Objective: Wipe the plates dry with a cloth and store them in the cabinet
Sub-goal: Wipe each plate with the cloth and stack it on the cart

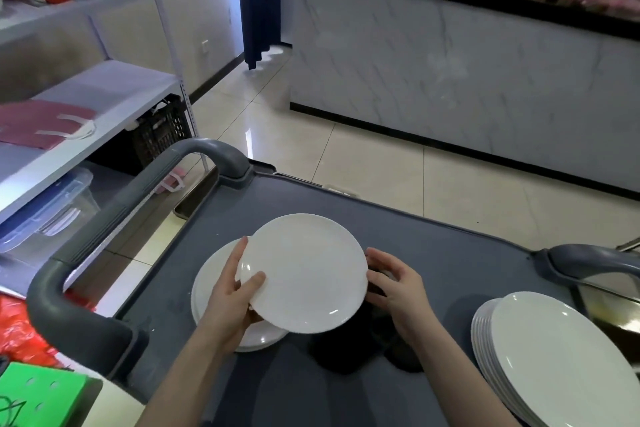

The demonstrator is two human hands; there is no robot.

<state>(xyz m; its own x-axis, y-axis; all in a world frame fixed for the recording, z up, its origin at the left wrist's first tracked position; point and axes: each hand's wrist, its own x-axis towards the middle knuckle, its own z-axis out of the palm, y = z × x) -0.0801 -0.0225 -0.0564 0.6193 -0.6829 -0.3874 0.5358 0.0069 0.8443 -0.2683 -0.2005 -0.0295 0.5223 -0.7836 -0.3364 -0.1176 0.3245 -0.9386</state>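
Note:
A white plate (304, 270) is held tilted above the grey cart top (450, 263). My left hand (232, 291) grips its left rim, thumb on the upper face and fingers underneath. My right hand (398, 284) is at the plate's right rim with curled fingers touching the edge. Beneath the plate and the right hand lies a dark cloth (349, 347), mostly hidden. A low stack of white plates (207, 288) sits under the left hand. A taller stack of white plates (554, 357) stands at the cart's right.
Grey cart handles rise at the left (114, 204) and right (588, 260). A white shelving rack (104, 107) with boxes stands to the left. A marble-faced counter (450, 80) lies ahead across a tiled floor. A green box (38, 399) and red plastic (20, 333) sit at lower left.

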